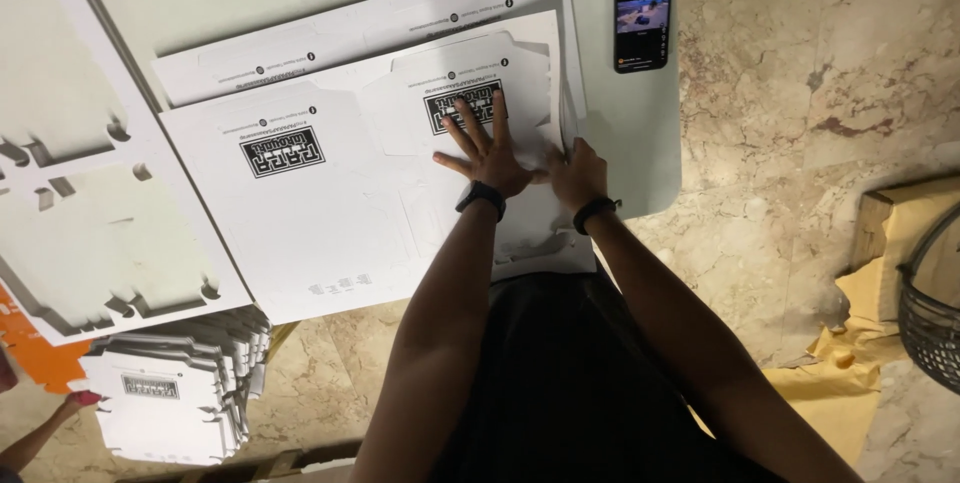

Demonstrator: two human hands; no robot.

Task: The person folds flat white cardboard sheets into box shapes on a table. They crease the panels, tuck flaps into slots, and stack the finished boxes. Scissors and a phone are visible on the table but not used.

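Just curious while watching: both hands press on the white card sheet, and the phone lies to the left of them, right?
Not quite. Both the left hand and right hand do press the card sheet, but the phone lies up and to their right, as the head view shows.

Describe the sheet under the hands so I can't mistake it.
On the pale table, several white die-cut card sheets overlap. The top sheet lies nearest the phone; the left hand presses flat on its black printed block, and the right hand grips its right edge.
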